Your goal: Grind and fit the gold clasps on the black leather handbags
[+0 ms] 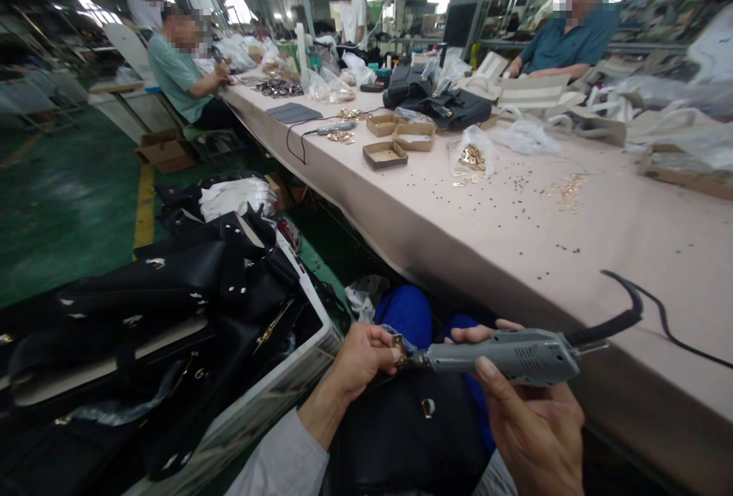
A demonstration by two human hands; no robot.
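Note:
A grey electric screwdriver [515, 357] with a black cord lies in my right hand [530, 420], the fingers wrapped round its body. Its tip points left and meets a small gold metal clasp [399, 349]. Thumb and fingers of my left hand [366, 362] pinch that clasp from the left. Below both hands a black leather bag [401, 435] rests on my lap, with a small metal lock fitting [427, 407] on its front. Whether the clasp is joined to the bag is hidden by my hands.
At my left a white plastic crate [275, 397] is heaped with black bags [172, 282]. The long table [458, 244] holds small cardboard trays [385, 155], a plastic bag of gold parts [473, 154], scattered screws and a second electric screwdriver [337, 128]. Several people sit or stand around it.

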